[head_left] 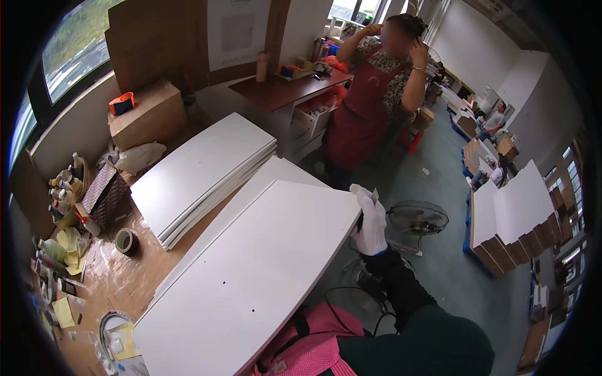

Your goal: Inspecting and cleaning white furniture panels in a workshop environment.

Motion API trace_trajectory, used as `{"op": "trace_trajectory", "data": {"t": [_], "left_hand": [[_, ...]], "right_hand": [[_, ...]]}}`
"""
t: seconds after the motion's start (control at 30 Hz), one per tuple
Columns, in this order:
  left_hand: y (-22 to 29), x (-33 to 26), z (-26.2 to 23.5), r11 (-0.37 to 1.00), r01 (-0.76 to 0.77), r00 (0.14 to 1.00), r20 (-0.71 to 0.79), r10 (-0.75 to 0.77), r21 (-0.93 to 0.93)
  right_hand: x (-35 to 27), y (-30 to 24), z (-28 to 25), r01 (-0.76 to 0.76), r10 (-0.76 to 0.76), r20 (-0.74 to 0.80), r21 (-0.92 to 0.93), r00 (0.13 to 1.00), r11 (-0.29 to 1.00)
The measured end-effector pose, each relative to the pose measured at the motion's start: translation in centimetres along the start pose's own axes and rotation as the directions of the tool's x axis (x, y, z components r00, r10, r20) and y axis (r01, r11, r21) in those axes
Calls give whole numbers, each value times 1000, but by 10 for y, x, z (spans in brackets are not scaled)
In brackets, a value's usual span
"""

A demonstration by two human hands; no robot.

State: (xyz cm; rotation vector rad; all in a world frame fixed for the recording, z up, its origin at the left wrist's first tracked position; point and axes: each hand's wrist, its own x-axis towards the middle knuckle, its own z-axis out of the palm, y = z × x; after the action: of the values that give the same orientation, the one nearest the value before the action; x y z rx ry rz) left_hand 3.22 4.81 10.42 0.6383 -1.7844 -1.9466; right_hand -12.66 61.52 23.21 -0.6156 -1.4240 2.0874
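A large white panel [251, 269] with a few small dark holes and a groove along its far edge lies tilted across the front of the table. At its far right corner is my right hand [370, 220], in a white knit glove, with the fingers closed on the edge. A small grey flat piece [375, 195] sticks up beside those fingers; I cannot tell its kind. Beneath the panel, another white panel [285, 170] shows. My left hand is out of view. Left of these lies a stack of white panels [204, 169].
A tape roll [126, 242], bottles [63, 194], yellow paper pieces [63, 311] and a round lid [116, 335] occupy the table's left side. A person in a red apron [364, 106] stands beyond. A floor fan [419, 218] stands right of my hand; a cable [342, 289] hangs nearby.
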Motion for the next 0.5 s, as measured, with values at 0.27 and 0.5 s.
{"op": "trace_trajectory", "data": {"t": [0.27,0.5], "left_hand": [[-4,-18,-17,996,-81,997,11,81,28],[-12,7,-67,878,365,921,260,-291,-308]], "right_hand": [[-11,44,-34,12,-10,-28,86,1000,996],[-30,88,-63,-98,101,-57,51,993,994]]}}
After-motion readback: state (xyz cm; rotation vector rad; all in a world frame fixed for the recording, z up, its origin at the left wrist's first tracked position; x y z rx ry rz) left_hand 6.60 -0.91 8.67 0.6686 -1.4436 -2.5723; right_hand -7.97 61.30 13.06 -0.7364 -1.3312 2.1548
